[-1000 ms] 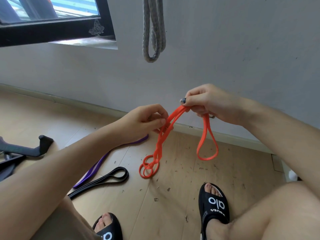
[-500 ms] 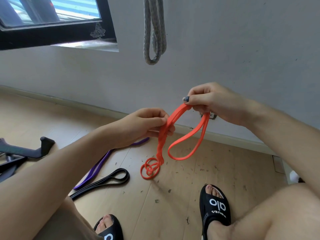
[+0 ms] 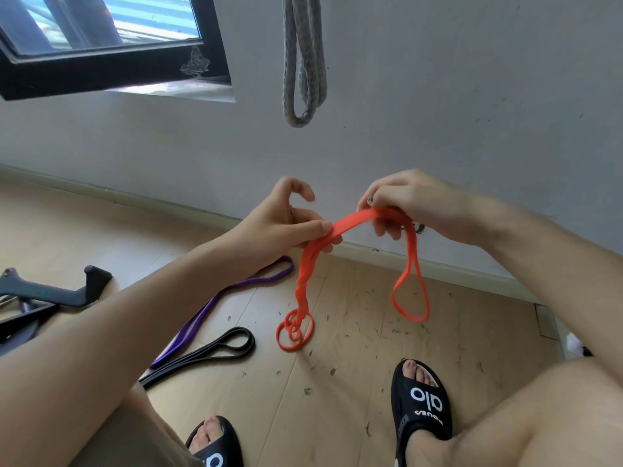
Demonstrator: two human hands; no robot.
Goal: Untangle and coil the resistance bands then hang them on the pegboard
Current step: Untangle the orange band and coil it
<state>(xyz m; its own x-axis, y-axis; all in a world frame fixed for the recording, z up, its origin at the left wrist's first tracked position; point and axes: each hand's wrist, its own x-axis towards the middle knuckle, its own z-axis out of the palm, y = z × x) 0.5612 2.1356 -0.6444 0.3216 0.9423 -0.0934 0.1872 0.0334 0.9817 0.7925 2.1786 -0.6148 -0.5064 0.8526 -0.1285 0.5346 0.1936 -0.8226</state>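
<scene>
orange band held up, half gathered

the orange band [image 3: 357,219] looks light, limp and stretchy, best taken by its bundled strands. it spans both hands above the floor [image 3: 354,348] near the wall edge. the left hand [image 3: 286,224] pinches the bundle; the right hand [image 3: 411,203] curls round the top. since a second ago the hands sit further apart and the loop hangs long again.

Both forearms are reaching forward, hands held up side by side. The left hand [image 3: 286,224] is pinching the orange band [image 3: 305,274] between thumb and lower fingers, index finger hooking upward, free. The right hand [image 3: 414,203] is curling palm-down over the band's arch, fingers wrapping it, wrist bending slightly down.
</scene>
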